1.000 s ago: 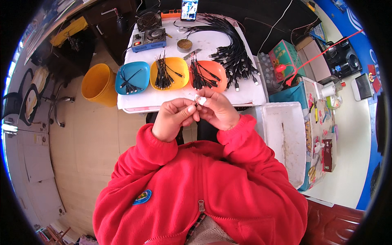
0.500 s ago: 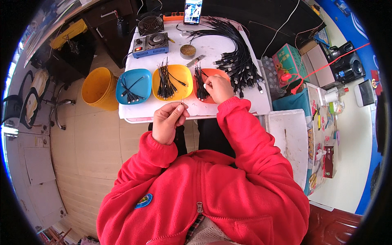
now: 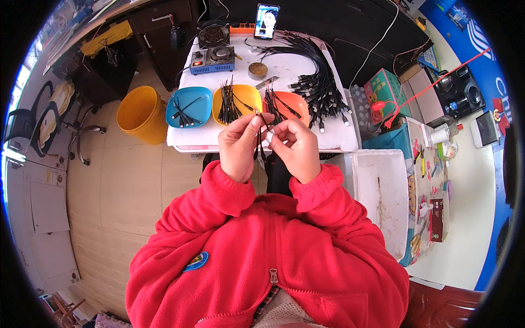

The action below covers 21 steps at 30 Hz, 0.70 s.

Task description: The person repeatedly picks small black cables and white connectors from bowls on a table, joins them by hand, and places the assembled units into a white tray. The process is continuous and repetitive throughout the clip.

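My left hand (image 3: 239,150) and my right hand (image 3: 298,147) meet just off the table's near edge. Between them hangs a short black cable (image 3: 261,143), pinched by the fingertips of both; a second strand may be with it. Something white wraps a right fingertip. Beyond my hands stand three plates holding short black cables: a blue plate (image 3: 205,112) at left, a yellow plate (image 3: 254,100) in the middle and an orange plate (image 3: 298,103) at right. My hands partly cover the yellow and orange ones.
A large bundle of black cables (image 3: 321,87) lies at the table's right. Behind the plates sit a blue heating device (image 3: 212,66), a small round tin (image 3: 257,70), a fan (image 3: 214,36) and a phone (image 3: 267,22). A yellow bucket (image 3: 139,116) stands left, a white foam box (image 3: 381,202) right.
My right hand has come back from the orange plate to my left hand, and black cable now hangs between them. My left hand has shifted slightly right. The view has shifted a little.
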Motion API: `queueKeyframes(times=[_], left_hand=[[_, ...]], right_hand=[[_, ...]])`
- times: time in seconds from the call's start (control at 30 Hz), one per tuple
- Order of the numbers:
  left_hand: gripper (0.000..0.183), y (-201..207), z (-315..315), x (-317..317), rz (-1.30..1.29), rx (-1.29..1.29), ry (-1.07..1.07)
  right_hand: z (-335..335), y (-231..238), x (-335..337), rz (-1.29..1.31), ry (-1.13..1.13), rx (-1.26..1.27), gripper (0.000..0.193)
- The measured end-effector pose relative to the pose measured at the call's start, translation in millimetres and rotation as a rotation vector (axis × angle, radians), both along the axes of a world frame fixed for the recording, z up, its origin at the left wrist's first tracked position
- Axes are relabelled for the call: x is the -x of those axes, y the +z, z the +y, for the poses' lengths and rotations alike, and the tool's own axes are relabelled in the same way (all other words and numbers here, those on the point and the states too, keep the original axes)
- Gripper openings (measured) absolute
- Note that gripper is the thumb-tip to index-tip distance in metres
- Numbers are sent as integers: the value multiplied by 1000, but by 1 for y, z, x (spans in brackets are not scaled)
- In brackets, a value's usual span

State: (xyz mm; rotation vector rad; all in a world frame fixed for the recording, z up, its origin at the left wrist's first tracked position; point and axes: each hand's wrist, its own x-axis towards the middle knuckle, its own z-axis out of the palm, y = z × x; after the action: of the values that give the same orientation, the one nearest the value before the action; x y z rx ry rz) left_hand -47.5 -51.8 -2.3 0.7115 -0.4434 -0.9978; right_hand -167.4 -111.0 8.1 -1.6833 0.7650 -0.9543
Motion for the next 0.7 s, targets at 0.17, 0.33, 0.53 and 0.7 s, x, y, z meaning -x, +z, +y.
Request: queueKeyframes(times=[0.17, 0.33, 0.53, 0.7], left_hand=[[17, 5, 14, 12, 2, 34, -23], [18, 4, 18, 17, -184, 22, 67], [16, 12, 33, 15, -149, 7, -174], [15, 19, 39, 15, -188, -14, -236]], right_hand=[[19, 1, 3, -46, 22, -5, 13], [21, 16, 16, -12, 68, 162, 13], [7, 47, 30, -30, 121, 280, 17], [7, 53, 35, 69, 145, 411, 18]])
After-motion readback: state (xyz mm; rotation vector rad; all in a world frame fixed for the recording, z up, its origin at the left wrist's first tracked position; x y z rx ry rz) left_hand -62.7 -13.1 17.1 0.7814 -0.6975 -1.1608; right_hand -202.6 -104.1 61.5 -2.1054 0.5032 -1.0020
